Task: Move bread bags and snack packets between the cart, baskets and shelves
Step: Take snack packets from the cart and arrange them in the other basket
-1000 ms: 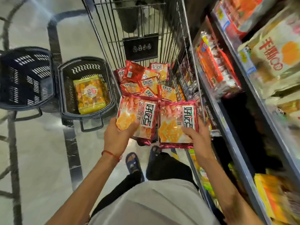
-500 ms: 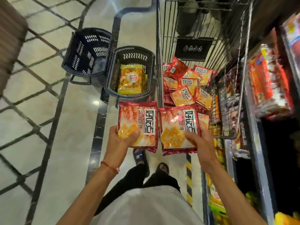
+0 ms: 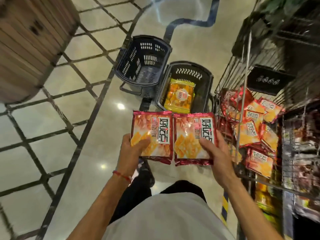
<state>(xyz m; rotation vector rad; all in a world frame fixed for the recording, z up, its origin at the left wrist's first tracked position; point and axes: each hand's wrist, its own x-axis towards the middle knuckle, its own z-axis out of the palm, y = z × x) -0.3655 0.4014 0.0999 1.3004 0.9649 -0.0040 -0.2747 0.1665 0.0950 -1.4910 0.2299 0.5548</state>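
gripping a red packet apiece at frame centre: left hand (image 3: 132, 150) pinches the left packet (image 3: 153, 130) by its lower corner, right hand (image 3: 219, 153) the right packet (image 3: 192, 134). light, crinkly, slippery film, likely brittle crackers inside, so gentle edge holds suit.

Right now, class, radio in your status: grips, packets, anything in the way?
Left grip holds left red packet; right grip holds right red packet. Packets side by side, near black basket. Nothing between them.
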